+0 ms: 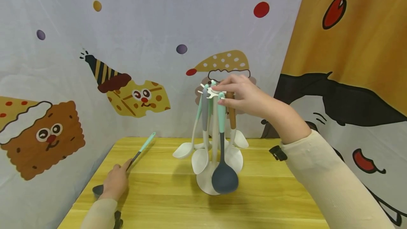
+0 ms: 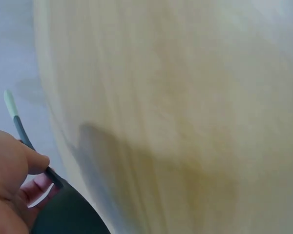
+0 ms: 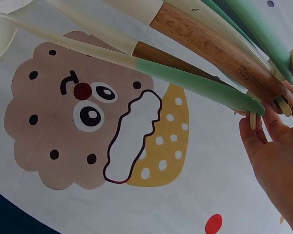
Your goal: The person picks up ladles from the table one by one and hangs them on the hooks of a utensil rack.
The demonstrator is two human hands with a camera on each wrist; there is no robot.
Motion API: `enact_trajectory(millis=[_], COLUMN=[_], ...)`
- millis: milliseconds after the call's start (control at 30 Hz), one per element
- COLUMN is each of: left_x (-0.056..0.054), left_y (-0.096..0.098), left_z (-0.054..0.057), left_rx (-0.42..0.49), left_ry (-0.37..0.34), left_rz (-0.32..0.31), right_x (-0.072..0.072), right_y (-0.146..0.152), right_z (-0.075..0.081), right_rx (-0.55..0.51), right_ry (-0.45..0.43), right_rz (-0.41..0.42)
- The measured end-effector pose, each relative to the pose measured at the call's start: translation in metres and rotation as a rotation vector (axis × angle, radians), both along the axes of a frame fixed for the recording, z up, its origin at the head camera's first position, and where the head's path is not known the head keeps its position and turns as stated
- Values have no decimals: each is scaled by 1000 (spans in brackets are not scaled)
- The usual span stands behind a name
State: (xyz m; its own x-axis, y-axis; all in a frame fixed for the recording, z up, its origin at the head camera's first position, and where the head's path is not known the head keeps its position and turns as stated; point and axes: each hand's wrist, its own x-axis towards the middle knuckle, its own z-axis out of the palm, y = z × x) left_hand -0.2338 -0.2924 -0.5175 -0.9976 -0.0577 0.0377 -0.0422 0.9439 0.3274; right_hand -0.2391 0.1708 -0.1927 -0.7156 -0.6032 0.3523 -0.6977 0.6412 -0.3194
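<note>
My left hand (image 1: 116,183) grips a kitchen utensil (image 1: 147,143) with a mint handle end and a dark grey shaft, low over the table's left side. Its dark head (image 2: 71,212) is partly hidden by the hand, so I cannot tell its kind. My right hand (image 1: 243,93) is at the top of a white utensil stand (image 1: 214,133). There its thumb and fingers pinch the upper end of the mint handle of a dark grey ladle (image 1: 225,178), which hangs upright at the front. In the right wrist view the fingers also lie close to a wooden handle (image 3: 219,53).
Several white-headed utensils hang round the stand, among them a white spoon (image 1: 200,161) with a grey handle and a white ladle (image 1: 183,150) at the left. The stand's round base (image 1: 203,183) rests on a yellow wooden table (image 1: 152,200). A cartoon-printed cloth (image 1: 143,20) hangs behind.
</note>
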Motion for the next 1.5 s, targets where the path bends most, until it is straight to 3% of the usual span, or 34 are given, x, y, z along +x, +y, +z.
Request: enact_trajectory(millis=[333, 733, 1167, 1500], left_x=[-1, 2, 9, 8], left_y=[19, 53, 88, 102], left_z=[15, 40, 62, 65], left_rx=[134, 230, 314, 385], left_ry=[182, 396, 501, 549], left_rz=[1, -89, -198, -237], right_x=[1, 2, 3, 4], right_y=[1, -1, -1, -2], right_z=[0, 0, -1, 0], right_rx=[-4, -9, -13, -1], right_ry=[3, -13, -9, -19], right_rz=[-1, -14, -23, -55])
